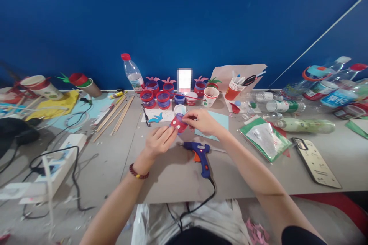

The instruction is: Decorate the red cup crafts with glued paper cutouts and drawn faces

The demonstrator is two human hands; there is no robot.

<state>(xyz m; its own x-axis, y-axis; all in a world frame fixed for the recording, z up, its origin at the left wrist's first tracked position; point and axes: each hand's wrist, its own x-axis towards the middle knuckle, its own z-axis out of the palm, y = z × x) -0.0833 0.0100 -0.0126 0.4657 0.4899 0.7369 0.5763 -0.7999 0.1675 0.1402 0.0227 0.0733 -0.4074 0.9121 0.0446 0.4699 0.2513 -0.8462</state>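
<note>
My left hand [161, 139] is closed around a small red and purple cup [180, 123] with white oval dots on its side, held tilted above the table. My right hand [201, 122] pinches at the cup's upper right side; anything small between thumb and fingertips is hidden. Just behind the held cup is a white paper cup [180, 110]. Below my hands lies a blue hot glue gun [199, 153] with an orange trigger and a lit red light. Left of the cup, blue paper leaves [155, 118] rest on white paper.
Painted cups [163, 100] with paper leaves line the back. Bamboo sticks [116, 116] and a power strip [61, 160] lie left. On the right are plastic bottles [306, 125], a green packet [264, 138] and a phone [316, 162]. The glue gun's cord [211, 195] hangs over the front edge.
</note>
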